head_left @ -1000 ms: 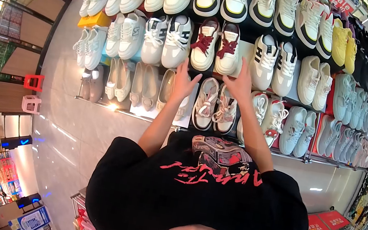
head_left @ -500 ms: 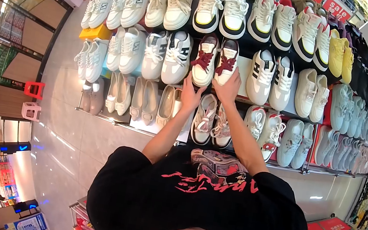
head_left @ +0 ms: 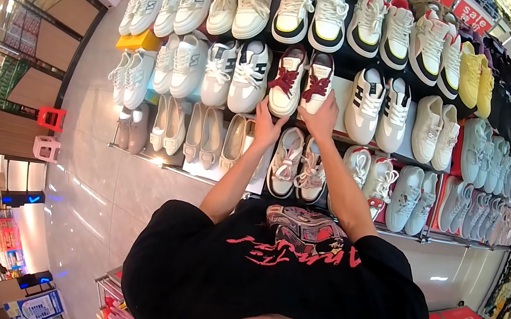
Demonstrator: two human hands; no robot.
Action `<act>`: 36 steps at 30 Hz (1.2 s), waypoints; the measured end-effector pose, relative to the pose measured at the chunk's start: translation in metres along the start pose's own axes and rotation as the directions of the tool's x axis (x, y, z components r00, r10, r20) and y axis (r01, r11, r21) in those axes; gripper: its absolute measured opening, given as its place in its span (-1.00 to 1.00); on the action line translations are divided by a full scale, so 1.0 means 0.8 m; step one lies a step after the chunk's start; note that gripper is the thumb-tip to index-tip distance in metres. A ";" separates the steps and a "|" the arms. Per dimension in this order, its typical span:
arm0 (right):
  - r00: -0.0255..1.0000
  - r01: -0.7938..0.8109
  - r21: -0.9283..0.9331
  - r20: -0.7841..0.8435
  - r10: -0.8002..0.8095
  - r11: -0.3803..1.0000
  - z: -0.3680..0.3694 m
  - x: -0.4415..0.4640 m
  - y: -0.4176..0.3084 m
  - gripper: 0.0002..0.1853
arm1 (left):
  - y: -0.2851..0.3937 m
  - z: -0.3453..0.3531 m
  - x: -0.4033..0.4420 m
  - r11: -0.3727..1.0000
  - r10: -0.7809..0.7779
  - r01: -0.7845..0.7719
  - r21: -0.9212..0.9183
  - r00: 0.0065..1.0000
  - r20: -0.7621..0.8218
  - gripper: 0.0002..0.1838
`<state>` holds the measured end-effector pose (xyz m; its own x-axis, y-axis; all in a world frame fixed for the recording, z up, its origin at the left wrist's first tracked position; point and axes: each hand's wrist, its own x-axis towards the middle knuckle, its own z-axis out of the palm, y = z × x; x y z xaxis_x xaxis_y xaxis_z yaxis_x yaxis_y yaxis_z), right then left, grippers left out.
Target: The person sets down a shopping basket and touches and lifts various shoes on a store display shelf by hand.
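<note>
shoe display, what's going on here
A person in a black T-shirt has both hands at the toes of white sneakers with dark red laces: the left hand at the left shoe, the right hand at the right one. Both shoes sit side by side on the display, with other pairs around them. Whether the hands grip firmly or just touch, I can't tell.
</note>
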<state>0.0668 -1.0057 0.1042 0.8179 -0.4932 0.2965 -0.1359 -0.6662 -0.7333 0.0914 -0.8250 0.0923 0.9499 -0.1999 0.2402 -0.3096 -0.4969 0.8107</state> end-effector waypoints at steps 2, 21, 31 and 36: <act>1.000 0.000 0.008 -0.003 0.000 1.000 -0.002 -0.003 -0.003 0.26 | -0.003 0.003 -0.002 0.999 -0.025 0.025 -0.043 1.000 0.009 -0.06; 0.991 -0.007 0.065 0.130 -0.001 0.998 -0.019 0.014 0.008 0.25 | -0.003 0.004 -0.003 0.993 -0.033 0.034 -0.115 0.999 0.015 -0.13; 0.999 0.021 0.046 0.032 -0.022 0.999 -0.013 0.005 -0.001 0.20 | -0.002 0.003 -0.002 0.999 -0.035 0.035 0.000 0.999 0.032 -0.09; 0.999 -0.036 0.054 -0.010 0.037 0.998 -0.002 0.014 -0.002 0.15 | -0.005 0.004 -0.002 1.000 -0.010 0.010 0.018 0.999 0.037 -0.09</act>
<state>0.0756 -1.0113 0.1095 0.8067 -0.5228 0.2755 -0.1347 -0.6166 -0.7757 0.0911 -0.8252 0.0872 0.9509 -0.2255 0.2120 -0.3010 -0.5138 0.8034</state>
